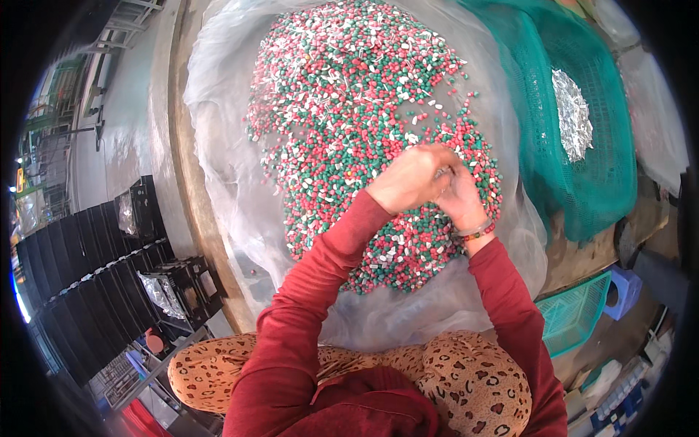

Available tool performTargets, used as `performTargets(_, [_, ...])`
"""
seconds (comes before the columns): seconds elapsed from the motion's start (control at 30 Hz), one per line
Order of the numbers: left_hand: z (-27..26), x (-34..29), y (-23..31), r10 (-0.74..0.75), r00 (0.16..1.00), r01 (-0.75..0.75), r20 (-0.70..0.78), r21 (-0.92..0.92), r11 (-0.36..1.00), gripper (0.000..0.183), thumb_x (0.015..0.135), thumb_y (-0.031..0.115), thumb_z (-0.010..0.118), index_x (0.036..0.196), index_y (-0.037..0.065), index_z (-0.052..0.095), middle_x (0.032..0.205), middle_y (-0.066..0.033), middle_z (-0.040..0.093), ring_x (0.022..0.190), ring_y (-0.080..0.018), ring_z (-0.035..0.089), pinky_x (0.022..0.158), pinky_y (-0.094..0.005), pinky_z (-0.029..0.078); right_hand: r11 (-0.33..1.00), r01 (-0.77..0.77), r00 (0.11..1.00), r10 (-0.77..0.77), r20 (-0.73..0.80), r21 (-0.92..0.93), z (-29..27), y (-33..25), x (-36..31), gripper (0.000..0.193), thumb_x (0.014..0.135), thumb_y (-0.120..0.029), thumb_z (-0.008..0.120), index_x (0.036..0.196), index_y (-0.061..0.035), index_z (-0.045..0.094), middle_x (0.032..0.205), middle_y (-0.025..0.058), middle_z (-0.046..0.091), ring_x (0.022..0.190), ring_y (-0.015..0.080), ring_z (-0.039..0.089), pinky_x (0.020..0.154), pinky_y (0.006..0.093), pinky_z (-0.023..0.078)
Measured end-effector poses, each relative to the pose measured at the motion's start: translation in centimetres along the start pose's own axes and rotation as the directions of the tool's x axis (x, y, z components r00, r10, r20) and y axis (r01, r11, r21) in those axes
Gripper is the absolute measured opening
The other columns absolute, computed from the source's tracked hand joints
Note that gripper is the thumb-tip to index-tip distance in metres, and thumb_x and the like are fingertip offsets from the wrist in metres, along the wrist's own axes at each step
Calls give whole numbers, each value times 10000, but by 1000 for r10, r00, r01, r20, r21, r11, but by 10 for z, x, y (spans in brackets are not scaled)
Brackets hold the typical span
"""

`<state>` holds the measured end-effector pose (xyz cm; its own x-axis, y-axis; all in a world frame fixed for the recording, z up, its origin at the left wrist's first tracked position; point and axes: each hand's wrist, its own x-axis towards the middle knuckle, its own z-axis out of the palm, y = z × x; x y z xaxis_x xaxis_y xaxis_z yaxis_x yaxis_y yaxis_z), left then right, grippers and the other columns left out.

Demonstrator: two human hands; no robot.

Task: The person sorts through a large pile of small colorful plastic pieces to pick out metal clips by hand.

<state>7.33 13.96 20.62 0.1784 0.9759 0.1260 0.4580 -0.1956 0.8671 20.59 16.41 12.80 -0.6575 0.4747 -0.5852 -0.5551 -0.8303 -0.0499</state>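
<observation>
A wide spread of small red, green and white pellet-like pieces lies on a sheet of clear plastic in front of me. Over its near right part, my left hand and my right hand meet, with their fingertips close together. The fingers of both are bent inward and pressed closed. Whatever is between them, if anything, is too small and too hidden to name. A beaded bracelet circles my right wrist.
At the right stands a green mesh-covered basket with crumpled silver foil inside. A lighter green basket and a blue plastic stool are lower right. Black crates stand left, beyond a concrete ledge.
</observation>
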Motion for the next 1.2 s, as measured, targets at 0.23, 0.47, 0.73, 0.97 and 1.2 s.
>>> performTargets(0.23, [-63, -9, -163, -201, 942, 317, -270, 514, 797, 266, 670, 34, 636, 922, 117, 642, 891, -105, 612, 769, -230, 600, 721, -337, 489, 982, -190, 923, 179, 339, -2, -9, -26, -2, 308, 909, -267, 444, 651, -98, 440, 568, -13, 407, 475, 81, 397, 424, 198, 343])
performTargets(0.47, [-1, -55, -113, -378, 926, 378, 4, -21, 926, 165, 670, 83, 694, 827, 82, 642, 788, -52, 624, 724, -178, 604, 661, -299, 491, 997, -83, 973, 80, 215, 4, -5, -30, -16, 430, 922, -363, 398, 570, -125, 331, 521, -29, 320, 397, 52, 286, 342, 179, 210])
performTargets(0.73, [-32, -42, -127, -162, 902, 300, -400, 313, 901, 112, 751, 120, 621, 846, 76, 662, 826, -128, 623, 684, -270, 605, 629, -347, 479, 950, -4, 980, 66, 188, -314, 19, -36, -32, 414, 928, -341, 381, 585, -108, 369, 534, -6, 379, 400, 52, 316, 352, 183, 227])
performTargets(0.97, [-37, -28, -182, -213, 963, 266, -166, 721, 640, 131, 735, 111, 598, 833, 25, 596, 876, -132, 515, 831, -301, 553, 683, -387, 484, 950, -19, 971, 92, 221, -311, 15, -38, -33, 406, 937, -315, 361, 585, -112, 360, 508, -19, 337, 366, 47, 274, 336, 183, 208])
performTargets(1.2, [-25, -30, -186, -334, 901, 424, -275, 715, 556, 236, 729, 193, 593, 849, 0, 528, 935, -169, 507, 872, -345, 542, 700, -412, 485, 983, 27, 976, 14, 219, -183, 8, -49, -35, 391, 934, -276, 369, 582, -106, 348, 526, -14, 335, 364, 53, 273, 330, 185, 215])
